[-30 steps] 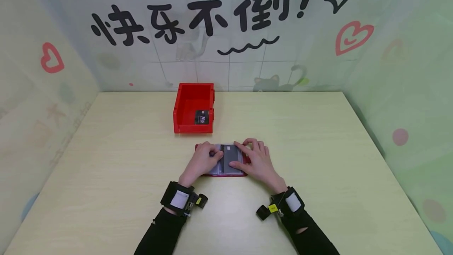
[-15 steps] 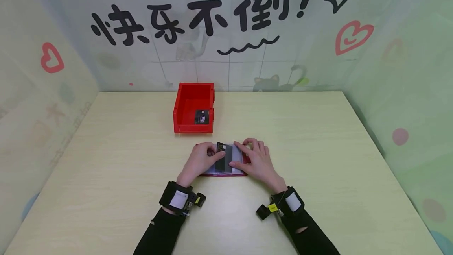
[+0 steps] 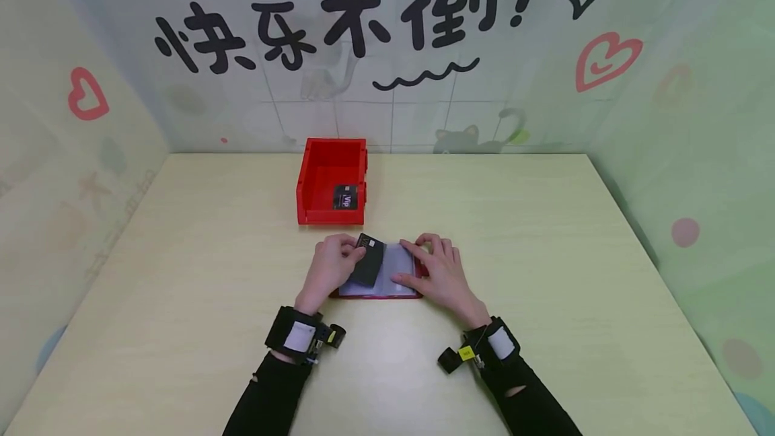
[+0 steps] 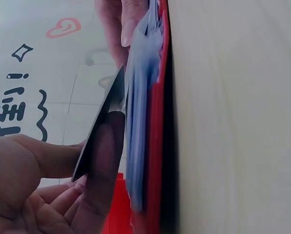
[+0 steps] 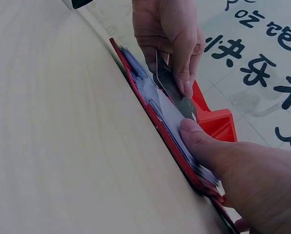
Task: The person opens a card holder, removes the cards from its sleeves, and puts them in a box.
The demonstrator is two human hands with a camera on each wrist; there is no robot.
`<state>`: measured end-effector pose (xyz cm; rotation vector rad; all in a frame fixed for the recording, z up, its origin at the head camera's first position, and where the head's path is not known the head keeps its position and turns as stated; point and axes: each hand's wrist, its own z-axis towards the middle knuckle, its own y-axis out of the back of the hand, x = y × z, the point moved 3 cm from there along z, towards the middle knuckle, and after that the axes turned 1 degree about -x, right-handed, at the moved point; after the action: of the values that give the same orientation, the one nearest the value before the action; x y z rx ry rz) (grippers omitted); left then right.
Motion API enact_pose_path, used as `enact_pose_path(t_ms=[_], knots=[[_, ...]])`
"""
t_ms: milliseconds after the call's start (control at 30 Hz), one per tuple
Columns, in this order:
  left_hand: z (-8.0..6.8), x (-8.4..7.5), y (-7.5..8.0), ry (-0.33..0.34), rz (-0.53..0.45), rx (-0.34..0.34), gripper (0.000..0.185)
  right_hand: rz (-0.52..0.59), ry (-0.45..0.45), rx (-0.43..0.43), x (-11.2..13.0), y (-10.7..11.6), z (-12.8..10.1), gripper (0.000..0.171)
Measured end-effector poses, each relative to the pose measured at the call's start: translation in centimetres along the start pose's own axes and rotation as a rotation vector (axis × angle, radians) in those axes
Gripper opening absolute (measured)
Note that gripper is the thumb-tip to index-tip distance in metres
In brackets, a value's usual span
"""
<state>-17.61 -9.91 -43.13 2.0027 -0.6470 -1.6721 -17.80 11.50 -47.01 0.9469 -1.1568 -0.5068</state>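
A red card holder point(image 3: 407, 295) with clear plastic sleeves point(image 3: 396, 268) lies open on the table, just in front of me. My left hand point(image 3: 329, 266) pinches a black card point(image 3: 367, 261) and lifts it tilted off the left page. The right hand point(image 3: 440, 273) presses flat on the right page, thumb on the sleeves point(image 5: 171, 117). In the left wrist view the black card point(image 4: 104, 141) stands clear of the sleeves point(image 4: 140, 112), held between thumb and fingers. In the right wrist view the left hand point(image 5: 167, 34) grips the card point(image 5: 172, 87) above the red holder point(image 5: 150, 109).
A red bin point(image 3: 331, 184) stands behind the holder, with another black card point(image 3: 346, 197) leaning against its inside wall. The pale wooden table point(image 3: 545, 234) is walled on three sides by decorated panels.
The left hand has drawn the black card leftward and up out of the sleeve, so it now tilts free. The right hand has stayed on the right page.
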Motion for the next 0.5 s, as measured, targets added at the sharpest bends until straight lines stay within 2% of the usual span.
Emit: enact_pose_path(t_ms=[200, 367, 500], knots=[[0.7, 0.6, 1.4, 0.012, -0.039, -0.052, 0.034, -0.009, -0.009, 0.011, 0.0, 0.0, 0.0, 0.071], [1.7, 0.5, 2.6, -0.031, -0.107, -0.143, 0.036, -0.012, -0.006, 0.006, 0.1, 0.1, 0.0, 0.07], [2.6, 0.5, 3.4, -0.039, -0.179, -0.212, 0.038, -0.012, 0.003, 0.011, 0.0, 0.0, 0.0, 0.071]])
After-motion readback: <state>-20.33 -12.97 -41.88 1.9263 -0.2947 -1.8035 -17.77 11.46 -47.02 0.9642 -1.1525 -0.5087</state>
